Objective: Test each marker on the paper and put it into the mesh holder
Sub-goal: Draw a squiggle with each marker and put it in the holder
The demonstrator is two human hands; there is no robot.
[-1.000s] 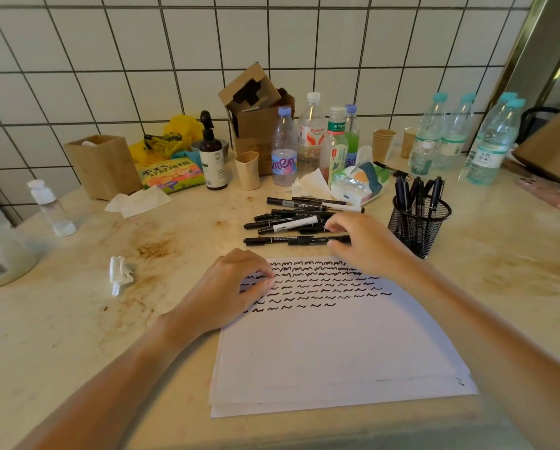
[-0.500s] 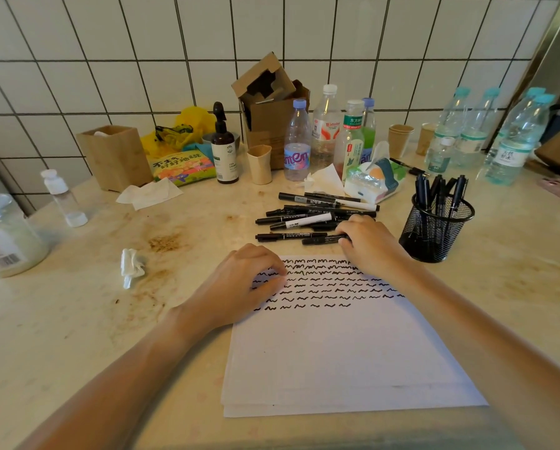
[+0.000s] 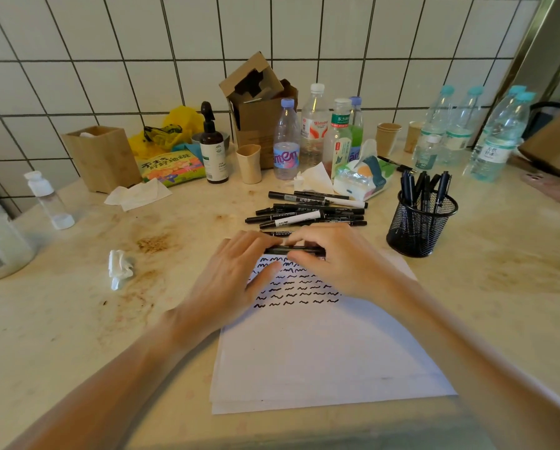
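— Markers [image 3: 307, 213] heaped loose behind the paper [image 3: 320, 352], mesh holder [image 3: 421, 225] to their right?
— Yes. Left hand [image 3: 236, 280] and right hand [image 3: 340, 264] both pinch one black marker [image 3: 299, 250] over the paper's far edge; fingers hide its ends.

White square-tiled wall [image 3: 337, 37] with dark grout behind stained beige countertop [image 3: 61, 319].
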